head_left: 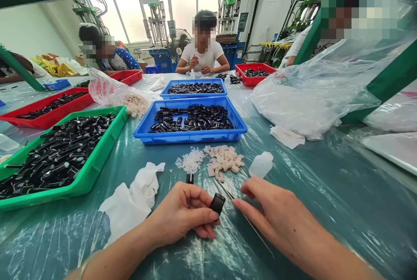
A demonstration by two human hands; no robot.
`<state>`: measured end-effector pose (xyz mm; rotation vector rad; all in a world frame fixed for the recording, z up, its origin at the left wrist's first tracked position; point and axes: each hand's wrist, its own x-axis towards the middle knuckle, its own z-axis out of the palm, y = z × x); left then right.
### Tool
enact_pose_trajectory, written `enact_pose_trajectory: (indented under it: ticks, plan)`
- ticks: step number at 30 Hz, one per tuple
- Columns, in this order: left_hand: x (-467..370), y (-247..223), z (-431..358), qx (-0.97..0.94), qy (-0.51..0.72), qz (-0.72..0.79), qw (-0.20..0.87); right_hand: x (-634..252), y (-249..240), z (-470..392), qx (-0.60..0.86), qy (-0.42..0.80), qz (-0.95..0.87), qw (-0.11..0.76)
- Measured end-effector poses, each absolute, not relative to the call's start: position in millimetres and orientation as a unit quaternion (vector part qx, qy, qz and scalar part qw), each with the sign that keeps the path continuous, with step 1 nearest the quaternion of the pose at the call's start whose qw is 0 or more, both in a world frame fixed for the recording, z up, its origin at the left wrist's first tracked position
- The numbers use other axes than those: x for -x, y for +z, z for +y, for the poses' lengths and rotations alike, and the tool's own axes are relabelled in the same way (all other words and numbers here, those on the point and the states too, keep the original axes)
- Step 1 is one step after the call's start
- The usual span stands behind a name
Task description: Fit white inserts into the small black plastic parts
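My left hand (185,215) is closed, pinching a small black plastic casing (217,204) between thumb and fingers. Metal tweezers (250,223) lie in my right hand (273,210), gripped by thumb and forefinger. Their tips reach the near edge of a pile of small cream-coloured blocks (224,158); whether they grip a block I cannot tell. To the left of that pile is a heap of small white bits (190,160). A second black piece (190,179) shows just beyond my left knuckles. A translucent white bottle (261,164) lies beyond my right hand.
Blue trays (190,139) of black pieces stand ahead, a green tray (87,176) at left, red trays (70,105) farther off. Crumpled white cloth (130,202) lies by my left forearm. Plastic bags (312,93) and a green post (374,91) are at right. Several people sit around the table.
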<state>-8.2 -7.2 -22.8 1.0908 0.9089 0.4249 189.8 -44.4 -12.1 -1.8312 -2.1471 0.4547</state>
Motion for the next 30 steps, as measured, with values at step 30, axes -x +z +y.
enact_pose_trajectory:
  ticks: [30]
  plan:
    - [13, -21, -7, -0.448, 0.191, 0.328, 0.809, -193, 8, -44, 0.51, 0.398, -0.585, 0.489]
